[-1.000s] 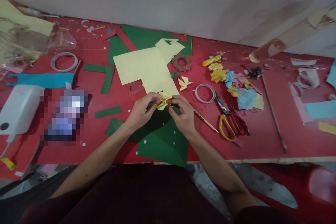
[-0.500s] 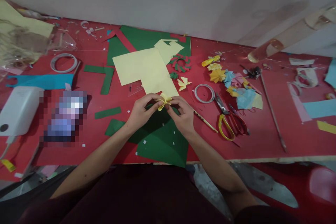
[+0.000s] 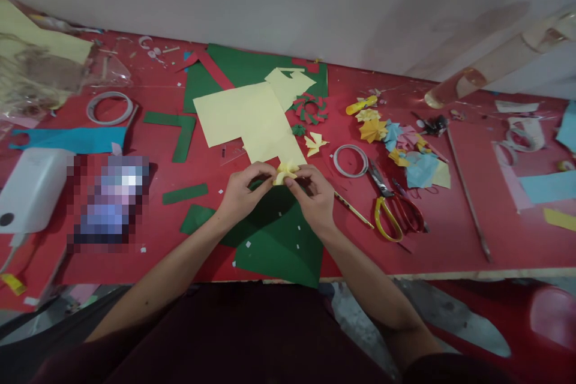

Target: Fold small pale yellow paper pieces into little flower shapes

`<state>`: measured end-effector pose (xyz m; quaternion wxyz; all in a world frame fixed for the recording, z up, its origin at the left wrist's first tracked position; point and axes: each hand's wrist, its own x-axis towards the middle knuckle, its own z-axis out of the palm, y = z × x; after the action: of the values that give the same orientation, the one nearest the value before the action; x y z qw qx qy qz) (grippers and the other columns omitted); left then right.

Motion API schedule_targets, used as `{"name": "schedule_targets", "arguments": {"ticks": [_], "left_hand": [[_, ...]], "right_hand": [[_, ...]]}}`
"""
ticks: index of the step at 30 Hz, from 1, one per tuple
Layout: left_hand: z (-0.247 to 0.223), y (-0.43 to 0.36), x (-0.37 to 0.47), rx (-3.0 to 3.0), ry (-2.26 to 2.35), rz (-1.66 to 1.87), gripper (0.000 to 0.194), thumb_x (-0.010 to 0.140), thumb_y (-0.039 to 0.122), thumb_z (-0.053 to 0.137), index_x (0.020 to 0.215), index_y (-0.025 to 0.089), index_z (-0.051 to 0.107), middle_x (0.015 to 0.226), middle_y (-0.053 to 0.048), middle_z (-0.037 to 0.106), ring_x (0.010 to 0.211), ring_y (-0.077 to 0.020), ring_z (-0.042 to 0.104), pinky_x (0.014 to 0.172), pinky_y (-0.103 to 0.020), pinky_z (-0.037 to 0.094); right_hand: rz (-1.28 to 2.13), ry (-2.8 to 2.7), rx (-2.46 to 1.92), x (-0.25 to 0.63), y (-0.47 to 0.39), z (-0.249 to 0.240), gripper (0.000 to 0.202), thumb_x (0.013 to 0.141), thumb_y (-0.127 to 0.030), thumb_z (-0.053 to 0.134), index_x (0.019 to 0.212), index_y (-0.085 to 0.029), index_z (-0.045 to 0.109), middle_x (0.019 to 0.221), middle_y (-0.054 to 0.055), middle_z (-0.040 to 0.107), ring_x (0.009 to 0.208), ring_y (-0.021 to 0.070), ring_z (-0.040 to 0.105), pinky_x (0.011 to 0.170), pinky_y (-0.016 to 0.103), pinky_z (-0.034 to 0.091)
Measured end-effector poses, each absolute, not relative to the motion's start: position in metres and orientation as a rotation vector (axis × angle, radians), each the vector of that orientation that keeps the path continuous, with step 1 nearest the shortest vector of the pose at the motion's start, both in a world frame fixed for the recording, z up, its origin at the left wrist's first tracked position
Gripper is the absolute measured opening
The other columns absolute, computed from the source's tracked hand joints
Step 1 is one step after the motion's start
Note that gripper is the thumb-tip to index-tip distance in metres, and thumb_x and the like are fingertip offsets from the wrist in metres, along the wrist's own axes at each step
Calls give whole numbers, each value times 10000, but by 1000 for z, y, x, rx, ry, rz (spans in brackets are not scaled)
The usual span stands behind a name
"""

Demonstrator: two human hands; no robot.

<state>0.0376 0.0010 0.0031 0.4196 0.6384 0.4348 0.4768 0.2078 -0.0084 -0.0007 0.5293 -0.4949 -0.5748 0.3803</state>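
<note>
Between my hands is a small yellow paper flower (image 3: 286, 172) with folded petals. My left hand (image 3: 245, 192) pinches its left edge between thumb and fingers. On the other side, the thumb and fingers of my right hand (image 3: 314, 199) grip it too. Under my hands lies a dark green paper sheet (image 3: 279, 252) dotted with tiny white scraps. Just beyond them is a large cut sheet of pale yellow paper (image 3: 245, 114). A second yellow paper flower (image 3: 315, 143) rests to the right of that sheet, close to a green and red paper ring (image 3: 310, 109).
Right of my hands lie a pencil (image 3: 355, 210), scissors (image 3: 382, 195) with yellow and red handles, and a tape roll (image 3: 350, 160). Colourful paper flowers (image 3: 405, 138) are heaped behind. To the left are a phone (image 3: 112, 204), a white charger (image 3: 38, 189) and green strips (image 3: 184, 193).
The flower has been turned and tilted between my fingers, so its petals now face differently. My right hand has shifted very slightly right. Everything else on the table stays put.
</note>
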Motion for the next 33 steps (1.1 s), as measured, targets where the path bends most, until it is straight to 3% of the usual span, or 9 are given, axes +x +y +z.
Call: {"name": "schedule_targets", "arguments": {"ticks": [10, 14, 16, 22, 27, 33], "left_hand": [[6, 2, 37, 1744, 1041, 1194, 205, 828, 256, 740, 1023, 205, 700, 1047, -67, 744, 926, -175, 711, 828, -296, 592], [3, 3, 36, 1773, 1057, 1235, 107, 864, 260, 705, 956, 205, 714, 1001, -63, 751, 964, -182, 705, 869, -320, 580], [2, 3, 35, 1776, 1064, 1247, 76, 891, 258, 671, 930, 211, 717, 982, -59, 753, 953, -177, 707, 865, -324, 582], [4, 5, 31, 1795, 1083, 1249, 60, 880, 270, 688, 897, 223, 721, 947, -47, 757, 914, -169, 711, 828, -308, 587], [7, 7, 29, 1803, 1105, 1228, 75, 871, 293, 699, 870, 220, 714, 911, -44, 754, 882, -171, 712, 806, -302, 587], [7, 8, 27, 1854, 1111, 1219, 87, 876, 277, 692, 836, 200, 684, 876, -43, 745, 841, -155, 709, 773, -271, 578]], "right_hand": [[839, -1362, -1196, 209, -9, -2, 67, 839, -271, 728, 863, -233, 678, 904, 17, 688, 857, 176, 672, 746, 308, 571], [798, -1420, -1195, 209, -9, -2, 62, 841, -270, 724, 851, -233, 676, 914, 30, 699, 872, 190, 683, 745, 325, 588], [800, -1443, -1161, 209, -10, -4, 73, 845, -249, 720, 902, -244, 676, 944, 26, 700, 885, 182, 686, 757, 318, 595], [704, -1563, -1073, 211, -8, -3, 391, 857, -189, 709, 1214, -323, 617, 1148, 33, 683, 989, 190, 687, 798, 334, 623], [523, -1761, -1008, 215, -5, 2, 383, 889, -158, 661, 1222, -343, 620, 1186, 45, 705, 1116, 228, 664, 841, 404, 627], [482, -1808, -955, 216, -3, 4, 361, 875, -119, 666, 1176, -317, 640, 1237, 54, 694, 1136, 226, 668, 924, 411, 594]]}}
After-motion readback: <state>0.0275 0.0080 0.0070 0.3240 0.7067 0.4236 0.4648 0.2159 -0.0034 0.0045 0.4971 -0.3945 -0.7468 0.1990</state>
